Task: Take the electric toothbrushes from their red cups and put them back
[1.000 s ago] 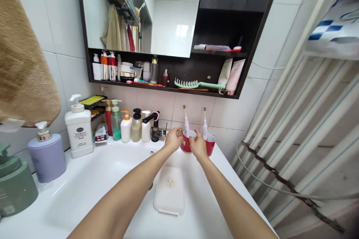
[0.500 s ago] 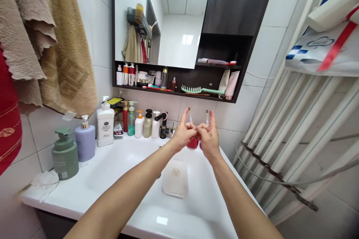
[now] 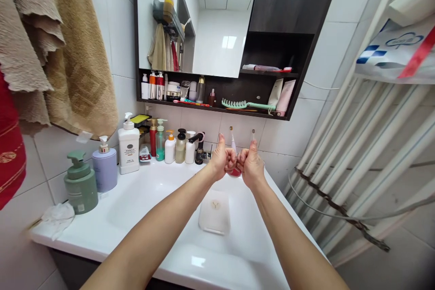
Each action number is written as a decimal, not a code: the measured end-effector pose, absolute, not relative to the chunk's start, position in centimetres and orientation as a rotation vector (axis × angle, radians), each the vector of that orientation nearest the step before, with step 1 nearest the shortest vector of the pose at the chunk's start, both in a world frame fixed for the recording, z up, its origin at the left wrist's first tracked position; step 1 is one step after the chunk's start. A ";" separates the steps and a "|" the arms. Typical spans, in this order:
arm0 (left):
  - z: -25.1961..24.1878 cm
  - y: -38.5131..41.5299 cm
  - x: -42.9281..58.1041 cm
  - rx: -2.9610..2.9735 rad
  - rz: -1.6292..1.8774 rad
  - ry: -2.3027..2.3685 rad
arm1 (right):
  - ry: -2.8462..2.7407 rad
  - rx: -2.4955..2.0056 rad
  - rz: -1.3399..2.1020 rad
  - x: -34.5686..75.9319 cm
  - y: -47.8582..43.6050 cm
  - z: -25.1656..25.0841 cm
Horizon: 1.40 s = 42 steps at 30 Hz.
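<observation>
Head view. Both arms reach forward over the white sink [image 3: 142, 199]. The left hand [image 3: 223, 161] and the right hand [image 3: 250, 165] are each clenched into a fist with the thumb raised, knuckles touching at the middle. Whether either fist encloses anything cannot be told.

Directly behind the fists, at the far right of the tabletop [image 3: 258, 235], stands a red cup [image 3: 234, 172], mostly hidden by the hands. Two electric toothbrushes rise behind them: the left toothbrush [image 3: 232, 141] just above the left thumb, the right toothbrush [image 3: 253, 135] above the right thumb.

A white lidded box [image 3: 215, 212] lies on the tabletop near the wrists. Far left of the hands stands a black faucet [image 3: 198, 147], then a row of pump bottles [image 3: 166, 147]. A green dispenser [image 3: 80, 183] and a lilac dispenser [image 3: 104, 165] stand at the left edge. Tan towels [image 3: 68, 50] hang at upper left. A dark shelf [image 3: 217, 95] under the mirror carries toiletries and a green hairbrush [image 3: 244, 104].
</observation>
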<state>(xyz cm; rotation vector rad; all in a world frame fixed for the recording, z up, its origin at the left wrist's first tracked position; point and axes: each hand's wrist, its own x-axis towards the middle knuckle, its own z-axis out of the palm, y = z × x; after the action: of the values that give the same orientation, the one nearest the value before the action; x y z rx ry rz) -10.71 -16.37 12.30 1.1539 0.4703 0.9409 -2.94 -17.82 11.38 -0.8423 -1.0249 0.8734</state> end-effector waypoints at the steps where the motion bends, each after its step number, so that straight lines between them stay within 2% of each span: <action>1: 11.9 -16.1 -10.6 1.168 0.932 0.530 | -1.061 -0.899 0.838 -2.7 -17.4 10.7; 3: 10.4 -15.7 -10.5 1.185 0.912 0.659 | -1.183 -1.095 0.704 -1.6 -16.1 9.1; 7: 4.7 -15.0 -11.1 1.175 0.865 0.828 | -1.291 -1.635 0.206 2.9 -12.7 5.8; 11: -1.7 -14.7 -12.1 1.157 0.799 0.956 | -1.189 -1.822 0.013 8.1 -8.9 3.8; 15: -5.0 -14.0 -12.5 1.193 0.722 0.998 | -1.198 -1.970 -0.056 10.9 -6.3 2.4; 20: -5.5 -13.4 -12.8 1.230 0.695 1.012 | -1.290 -2.051 -0.138 11.8 -7.8 1.2; 28: -4.5 -14.0 -12.5 1.351 0.842 1.095 | -1.566 -2.010 -0.319 9.8 -16.4 0.3; 36: -1.7 -13.1 -10.3 1.694 1.003 1.149 | -1.823 -1.814 -0.041 2.4 -17.5 -2.6; 42: -2.4 -10.6 -10.5 1.848 0.931 1.269 | -1.855 -1.801 0.112 -0.2 -15.8 -4.3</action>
<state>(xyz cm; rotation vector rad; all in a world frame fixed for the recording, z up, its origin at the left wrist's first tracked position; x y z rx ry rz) -10.47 -10.62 -2.35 1.8481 1.2694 0.9307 -0.21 -15.81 -4.34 -1.8013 -1.8552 0.1116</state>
